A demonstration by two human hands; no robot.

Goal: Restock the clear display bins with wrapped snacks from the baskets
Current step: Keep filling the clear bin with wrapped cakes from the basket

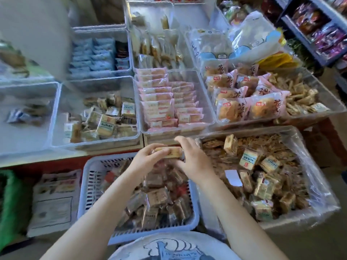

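Observation:
Both my hands hold a small stack of wrapped brown snacks point(168, 152) above the far end of the pale blue slotted basket point(90, 186), which is full of similar wrapped snacks. My left hand point(145, 159) grips the stack's left end. My right hand point(191, 156) curls round its right end. Just beyond, on the table, a clear display bin point(58, 109) holds a thin layer of the same tan wrapped squares. To the right a plastic-lined box point(317, 186) is heaped with more wrapped snacks.
A clear bin point(206, 102) of pink packets stands right behind my hands, with bins of blue packets point(93, 57) and bread packs point(234, 98) further back. A nearly bare bin point(54, 102) sits at far left. Papers point(54, 201) lie left of the basket. Shelves point(319, 30) rise at top right.

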